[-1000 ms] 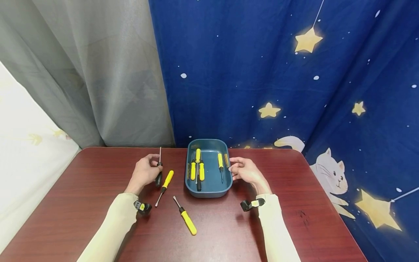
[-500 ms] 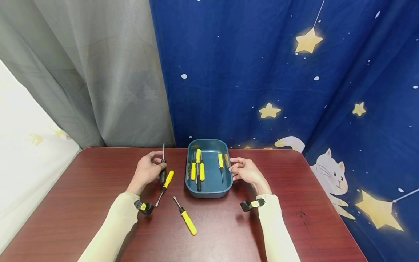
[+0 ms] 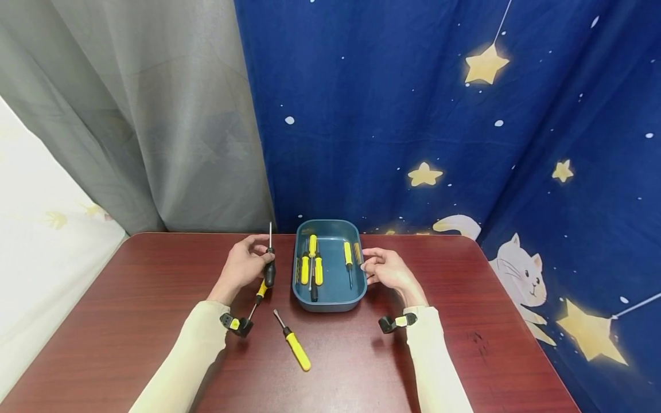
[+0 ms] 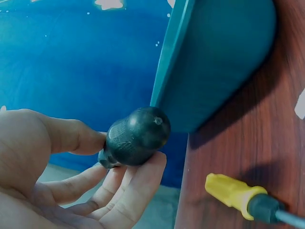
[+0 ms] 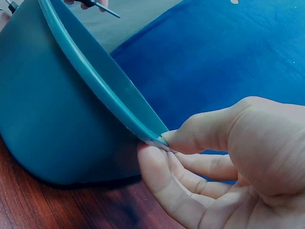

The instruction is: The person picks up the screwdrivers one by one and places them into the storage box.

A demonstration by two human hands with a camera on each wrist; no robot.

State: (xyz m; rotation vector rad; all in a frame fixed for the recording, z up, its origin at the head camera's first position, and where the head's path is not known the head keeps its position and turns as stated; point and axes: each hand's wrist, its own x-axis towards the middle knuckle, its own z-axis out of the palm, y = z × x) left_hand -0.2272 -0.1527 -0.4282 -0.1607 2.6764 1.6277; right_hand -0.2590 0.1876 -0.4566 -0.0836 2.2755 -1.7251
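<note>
My left hand [image 3: 245,265] pinches a black-handled screwdriver [image 3: 269,269] by its handle, left of the blue bin [image 3: 330,306], with the shaft pointing to the back of the table. In the left wrist view the black handle [image 4: 138,136] sits between thumb and fingers, raised above the table. My right hand [image 3: 391,269] is at the bin's right side; in the right wrist view its thumb and fingers pinch the bin's rim [image 5: 102,98]. Inside the bin lie several yellow-handled screwdrivers [image 3: 318,271] on the left and one small yellow screwdriver [image 3: 348,256] on the right.
Below my left hand a yellow-and-black screwdriver [image 3: 260,292] lies on the table, partly hidden. Another yellow screwdriver [image 3: 296,349] lies in front of the bin. The dark red table [image 3: 490,321] ends at the back against grey and blue curtains [image 3: 361,115].
My left hand has moved right, closer to the bin, carrying the black-handled screwdriver and now partly covering the yellow one beneath. The right hand and the bin stay where they were.
</note>
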